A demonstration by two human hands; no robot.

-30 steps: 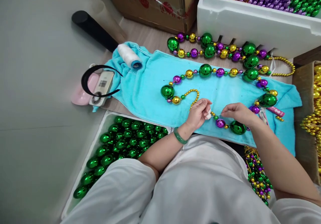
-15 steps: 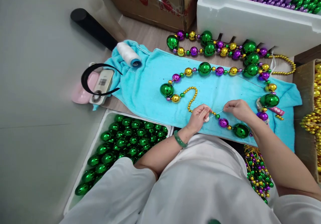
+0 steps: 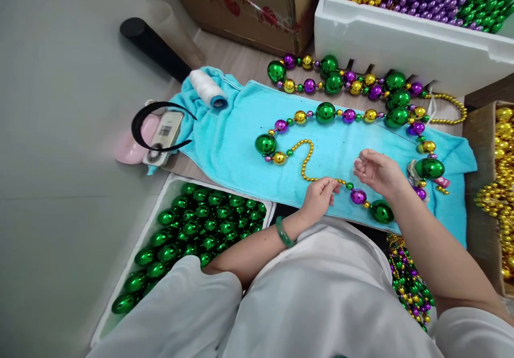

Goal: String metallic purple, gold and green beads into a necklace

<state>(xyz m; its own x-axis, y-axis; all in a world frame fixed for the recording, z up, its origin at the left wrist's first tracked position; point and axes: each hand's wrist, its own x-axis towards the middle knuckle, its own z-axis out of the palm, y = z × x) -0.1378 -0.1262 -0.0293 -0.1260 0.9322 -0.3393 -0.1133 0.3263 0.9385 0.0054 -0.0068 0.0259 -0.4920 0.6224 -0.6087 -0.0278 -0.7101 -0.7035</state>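
A bead necklace (image 3: 325, 113) of green, gold and purple balls curves over the turquoise towel (image 3: 241, 149), with a run of small gold beads (image 3: 307, 160) in it. My left hand (image 3: 319, 202) pinches the necklace where the gold beads meet a small green bead; a bit of white thread shows at its fingertips. Beside a purple ball (image 3: 358, 196), my right hand (image 3: 377, 172) is raised above the towel, fingers curled in. Something small and pale is at its fingertips, too small to name.
A white thread spool (image 3: 206, 88), black headband (image 3: 138, 125) and pale device (image 3: 164, 136) lie at left. Green balls fill a white tray (image 3: 160, 187). Another bead strand (image 3: 333, 83) lies behind the towel. A foam box (image 3: 393, 47) and cardboard boxes (image 3: 249, 10) stand around.
My right hand has lifted slightly away from the towel and turned, its fingers now curled. The thread stretched between both hands no longer shows. My left hand has shifted slightly and still pinches.
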